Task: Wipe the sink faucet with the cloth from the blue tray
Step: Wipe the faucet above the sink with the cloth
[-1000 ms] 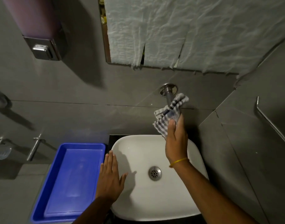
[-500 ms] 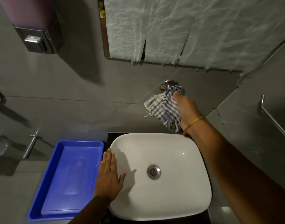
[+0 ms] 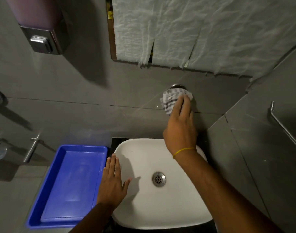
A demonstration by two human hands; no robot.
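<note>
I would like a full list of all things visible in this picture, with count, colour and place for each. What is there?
sink: 1, white, bottom centre
drain: 1, silver, in the sink's bowl
tray: 1, blue, left of the sink, nothing in it
cloth: 1, grey and white checked, pressed on the faucet at the wall
faucet: 1, silver, above the sink, mostly hidden by the cloth
soap dispenser: 1, pinkish with metal base, upper left wall
white sheets: several, covering a frame at top
wall bar: 1, metal, right wall
wristband: 1, yellow, right wrist
left hand: flat on the sink's left rim
right hand: holding the cloth
</note>
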